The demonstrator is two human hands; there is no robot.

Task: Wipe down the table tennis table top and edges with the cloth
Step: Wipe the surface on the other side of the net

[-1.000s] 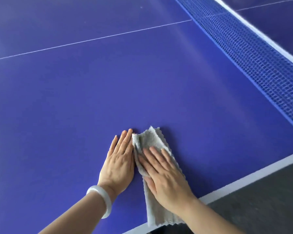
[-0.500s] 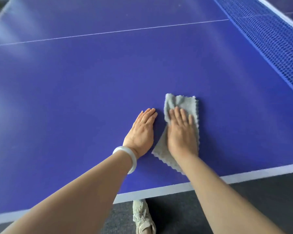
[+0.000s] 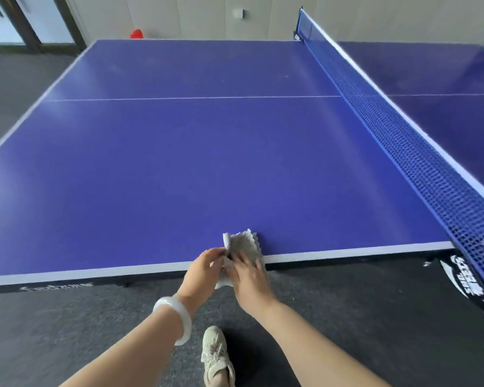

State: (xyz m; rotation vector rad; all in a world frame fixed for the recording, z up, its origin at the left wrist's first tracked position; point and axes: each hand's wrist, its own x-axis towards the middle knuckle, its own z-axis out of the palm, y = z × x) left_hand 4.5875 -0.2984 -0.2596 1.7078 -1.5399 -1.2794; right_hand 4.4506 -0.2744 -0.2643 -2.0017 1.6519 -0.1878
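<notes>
We find the cloth [image 3: 245,244] at the near edge of the table [image 3: 207,163], part lying on the blue top, part hanging over the white border. The left hand [image 3: 204,270], a pale bracelet [image 3: 176,317] on its wrist, pinches the cloth's left fold. The right hand [image 3: 250,279] lies over the cloth at the edge; we cannot tell whether it grips. The net [image 3: 403,135] stands to the right.

Dark grey carpet [image 3: 53,317] covers the floor. The far wall [image 3: 179,15] is pale and panelled, with a small white box [image 3: 238,13] mounted on it and a red object [image 3: 136,34] at its foot. A dark-framed doorway [image 3: 25,26] at the far left lets in daylight
</notes>
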